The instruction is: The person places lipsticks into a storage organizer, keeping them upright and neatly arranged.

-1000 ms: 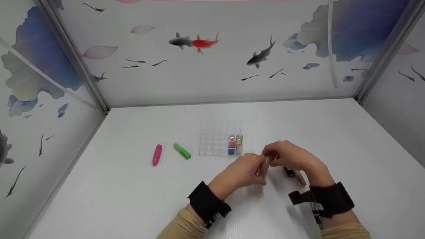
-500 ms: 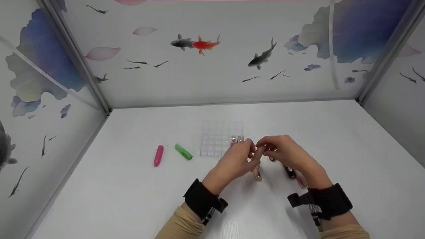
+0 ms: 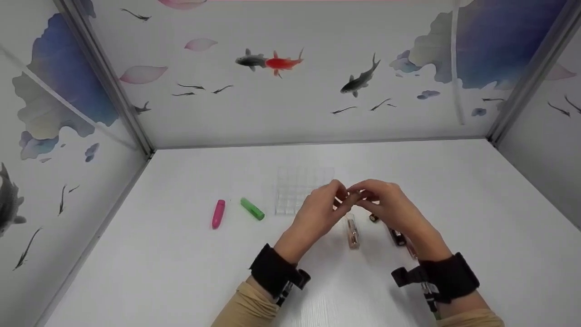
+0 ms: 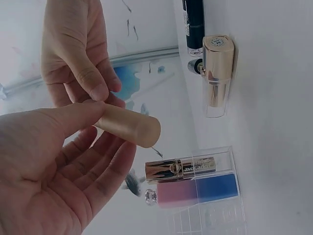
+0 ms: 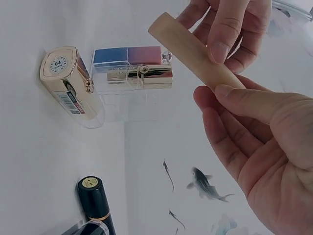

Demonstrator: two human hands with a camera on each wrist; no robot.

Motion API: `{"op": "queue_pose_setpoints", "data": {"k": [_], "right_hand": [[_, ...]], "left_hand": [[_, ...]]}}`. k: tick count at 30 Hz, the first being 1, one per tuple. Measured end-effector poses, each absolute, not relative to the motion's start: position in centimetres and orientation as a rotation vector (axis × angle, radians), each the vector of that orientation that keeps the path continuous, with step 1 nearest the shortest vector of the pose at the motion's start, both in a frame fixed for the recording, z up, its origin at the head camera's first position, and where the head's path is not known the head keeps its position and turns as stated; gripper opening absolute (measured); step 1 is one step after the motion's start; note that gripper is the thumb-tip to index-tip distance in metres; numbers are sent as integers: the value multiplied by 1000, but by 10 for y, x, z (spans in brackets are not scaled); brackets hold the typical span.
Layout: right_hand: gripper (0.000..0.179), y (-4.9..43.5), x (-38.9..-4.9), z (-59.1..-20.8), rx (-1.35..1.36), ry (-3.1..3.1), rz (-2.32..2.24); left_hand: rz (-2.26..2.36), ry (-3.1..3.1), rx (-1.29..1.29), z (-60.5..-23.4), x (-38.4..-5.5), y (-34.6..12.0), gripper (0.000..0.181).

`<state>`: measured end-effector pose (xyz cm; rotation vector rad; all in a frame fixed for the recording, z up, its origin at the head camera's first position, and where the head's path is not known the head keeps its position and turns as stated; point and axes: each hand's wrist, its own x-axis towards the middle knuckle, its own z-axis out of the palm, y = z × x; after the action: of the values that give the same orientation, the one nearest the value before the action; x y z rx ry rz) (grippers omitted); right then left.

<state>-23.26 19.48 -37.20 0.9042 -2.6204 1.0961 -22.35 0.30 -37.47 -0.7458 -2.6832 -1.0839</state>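
Note:
A beige cylindrical tube [image 4: 132, 125], of lipstick size, is held in the air between both hands. My left hand [image 3: 317, 209] pinches it between thumb and fingers. The thumb and fingers of my right hand [image 3: 386, 200] pinch its other end. In the head view the fingers hide the tube. Behind the hands stands a clear compartment organizer [image 3: 286, 200]. It holds a pink-and-blue lipstick [image 5: 129, 56] and a gold lipstick [image 4: 181, 169], both covered by my left hand in the head view. A gold lipstick with a clear end [image 3: 352, 231] lies on the table below the hands.
Under my right forearm lie a black lipstick with a gold band [image 5: 93, 200], a dark tube [image 3: 398, 237] and a pinkish tube [image 3: 411, 250]. A pink tube [image 3: 218, 213] and a green tube [image 3: 252, 209] lie left of the organizer. Printed walls border the white table [image 3: 181, 272].
Both hands have moved left and away from me, toward the organizer, keeping together. The gold lipstick on the table, hidden before, now shows below them. The organizer's two lipsticks have become covered in the head view.

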Motion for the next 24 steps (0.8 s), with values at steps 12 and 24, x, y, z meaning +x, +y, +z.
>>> {"op": "queue_pose_setpoints", "data": {"k": [12, 24], "right_hand": [[35, 178, -228, -371, 769, -2480, 1134], [37, 166, -228, -374, 648, -2448, 1192]], "left_hand": [[-1164, -2553, -761, -370, -229, -2, 27], [-1142, -2584, -734, -365, -229, -9, 32]]}}
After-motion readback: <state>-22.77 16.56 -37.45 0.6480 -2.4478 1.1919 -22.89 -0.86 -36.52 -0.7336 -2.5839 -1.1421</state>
